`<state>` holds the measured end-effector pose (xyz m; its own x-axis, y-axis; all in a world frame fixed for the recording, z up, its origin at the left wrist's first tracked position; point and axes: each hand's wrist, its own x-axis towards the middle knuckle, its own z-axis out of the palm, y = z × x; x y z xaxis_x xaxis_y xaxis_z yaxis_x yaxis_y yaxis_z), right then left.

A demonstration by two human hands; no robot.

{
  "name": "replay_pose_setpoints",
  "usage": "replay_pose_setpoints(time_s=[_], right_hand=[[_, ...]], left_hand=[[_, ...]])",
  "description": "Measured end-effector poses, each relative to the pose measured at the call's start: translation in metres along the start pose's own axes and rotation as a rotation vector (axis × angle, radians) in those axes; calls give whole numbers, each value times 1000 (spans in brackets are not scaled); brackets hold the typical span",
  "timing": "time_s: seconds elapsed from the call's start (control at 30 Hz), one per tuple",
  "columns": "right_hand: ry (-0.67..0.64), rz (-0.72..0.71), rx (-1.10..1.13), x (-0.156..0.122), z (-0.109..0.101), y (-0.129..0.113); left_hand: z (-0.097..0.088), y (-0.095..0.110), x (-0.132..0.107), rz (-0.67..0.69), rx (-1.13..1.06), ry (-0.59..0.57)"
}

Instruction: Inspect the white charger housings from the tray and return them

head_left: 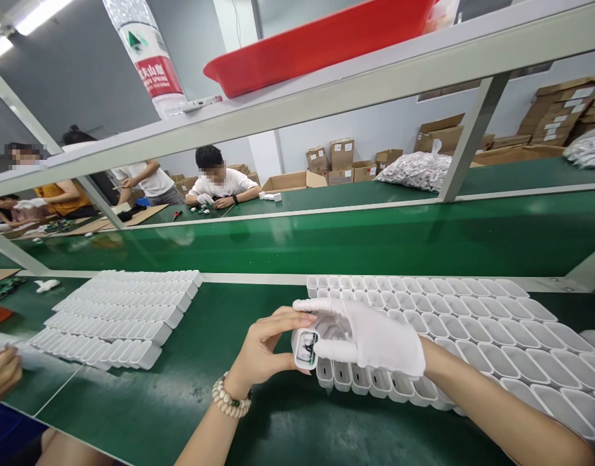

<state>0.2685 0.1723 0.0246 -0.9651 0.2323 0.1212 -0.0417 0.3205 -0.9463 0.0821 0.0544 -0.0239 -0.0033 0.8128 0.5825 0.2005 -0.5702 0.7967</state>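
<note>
Nearest on my feed: left hand (pixel 271 343), bare, with a bead bracelet (pixel 231 396), and right hand (pixel 370 336), white-gloved, together and clamped on one white plastic case (pixel 303 349) with a dark label. It sits just above rows of matching cases (pixel 472 323) on the green desk (pixel 156 414). Further left: another block of cases (pixel 118 317), a co-worker's hand (pixel 1 372).
</note>
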Motion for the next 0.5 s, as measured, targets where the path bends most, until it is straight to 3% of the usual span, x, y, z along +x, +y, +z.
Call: replay_pose_setpoints(time_s=[0.33,0.4,0.5], right_hand=[[22,101,-44,-2,4,-16],[18,178,-55,0,5,-15],[-19,261,-293,3,18,-12]], left_hand=[[0,1,-1,-48,-45,-23],[-3,5,-1,-72,-35,2],[-13,15,-4,-115,-1,95]])
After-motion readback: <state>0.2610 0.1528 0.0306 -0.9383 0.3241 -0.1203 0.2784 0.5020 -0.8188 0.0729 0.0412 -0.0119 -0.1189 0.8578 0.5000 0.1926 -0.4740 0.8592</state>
